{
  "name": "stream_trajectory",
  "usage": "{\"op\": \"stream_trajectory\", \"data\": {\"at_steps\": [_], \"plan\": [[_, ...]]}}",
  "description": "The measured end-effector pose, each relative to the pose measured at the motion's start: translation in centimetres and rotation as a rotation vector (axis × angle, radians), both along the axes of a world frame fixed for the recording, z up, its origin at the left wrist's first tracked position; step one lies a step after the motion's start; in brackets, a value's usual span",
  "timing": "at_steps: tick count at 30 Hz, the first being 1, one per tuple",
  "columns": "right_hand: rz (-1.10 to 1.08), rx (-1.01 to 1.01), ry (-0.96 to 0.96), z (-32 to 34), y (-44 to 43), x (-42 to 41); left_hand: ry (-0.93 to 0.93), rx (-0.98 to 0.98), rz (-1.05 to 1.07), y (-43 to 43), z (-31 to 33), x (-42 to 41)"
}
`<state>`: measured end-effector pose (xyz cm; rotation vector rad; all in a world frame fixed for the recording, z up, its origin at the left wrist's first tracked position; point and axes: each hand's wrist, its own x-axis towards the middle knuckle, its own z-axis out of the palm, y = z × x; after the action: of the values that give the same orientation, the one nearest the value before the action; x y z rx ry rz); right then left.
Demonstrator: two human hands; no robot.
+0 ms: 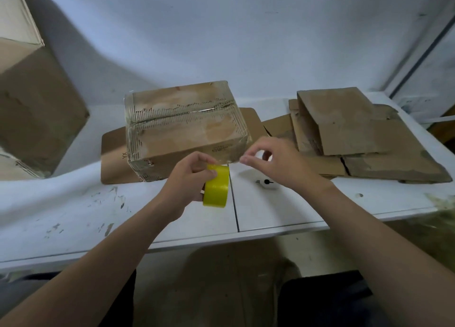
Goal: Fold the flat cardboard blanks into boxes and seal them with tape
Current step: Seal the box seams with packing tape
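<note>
A white bench stood against a white wall. At its far left sat a large carton. At the centre a taped box rested on a flat blank. At six o'clock from the box, the left hand gripped a yellow tape roll, held on edge above the bench. The right hand, at three o'clock from the roll, seemed to pinch a clear strip of tape, though blur hid the contact. A small white tool lay beneath that hand. Flat blanks were stacked at the box's three o'clock.
</note>
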<state>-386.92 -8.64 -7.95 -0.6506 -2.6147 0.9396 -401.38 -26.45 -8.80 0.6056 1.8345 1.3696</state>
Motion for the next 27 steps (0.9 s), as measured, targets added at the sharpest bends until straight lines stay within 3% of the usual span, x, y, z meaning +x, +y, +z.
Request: {"op": "stream_trajectory", "data": {"at_steps": [5, 13, 18, 19, 23, 27], "plan": [[0.071, -0.122, -0.033, 1.4, -3.1, -2.5, -0.023, 0.093, -0.028, -1.4, 0.8, 0.3], [0.082, 0.111, 0.046, 1.5, -5.4, -5.2, 0.011, 0.15, 0.064, -3.6, 1.3, -0.1], [0.112, 0.061, 0.024, 0.8, -5.8, -5.9, 0.002, 0.119, 0.09, -3.8, 1.0, -0.6], [0.115, 0.032, 0.02, 0.7, -5.8, -6.0, 0.055, 0.099, 0.102, -3.9, 0.9, -0.7], [0.11, -0.035, 0.004, 0.6, -5.5, -6.3, 0.578, 0.045, 0.133, -4.2, 0.2, -1.2], [0.135, -0.062, 0.027, 1.0, -5.9, -6.3, 0.701, 0.102, 0.104, -4.0, 0.4, -1.5]]}}
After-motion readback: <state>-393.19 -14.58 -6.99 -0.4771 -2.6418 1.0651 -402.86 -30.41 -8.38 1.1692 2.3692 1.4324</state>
